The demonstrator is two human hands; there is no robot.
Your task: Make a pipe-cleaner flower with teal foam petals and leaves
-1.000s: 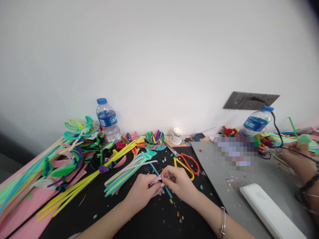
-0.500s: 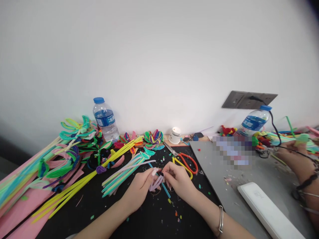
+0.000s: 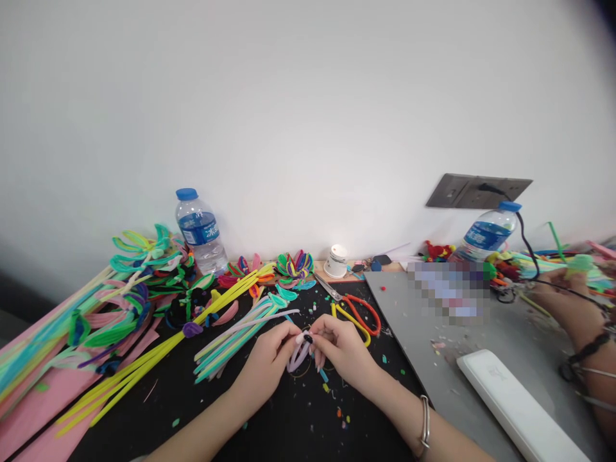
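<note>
Over the black table (image 3: 269,423), my left hand (image 3: 273,356) pinches a looped pale purple pipe cleaner (image 3: 297,357) between thumb and fingers. My right hand (image 3: 339,346) meets it at the fingertips, closed on the same pipe cleaner. Between the thumbs shows a small black spot whose kind I cannot make out. A blue pipe cleaner (image 3: 323,376) lies beneath my hands. Just behind my right hand rest scissors (image 3: 362,314) with orange-red handles and a yellow bent pipe cleaner (image 3: 353,326). Left of my hands lies a bundle of pale pipe cleaners (image 3: 235,340).
Pipe-cleaner flowers (image 3: 118,321) crowd the left side near a water bottle (image 3: 199,231). A white paper cup (image 3: 335,262) stands by the wall. On the grey surface (image 3: 414,346) lies a white case (image 3: 510,401). Another person's hand (image 3: 561,292) works at the right.
The purple loops have turned between my fingertips, and a black spot now shows there. My fingers have drawn closer together. The view has shifted slightly.
</note>
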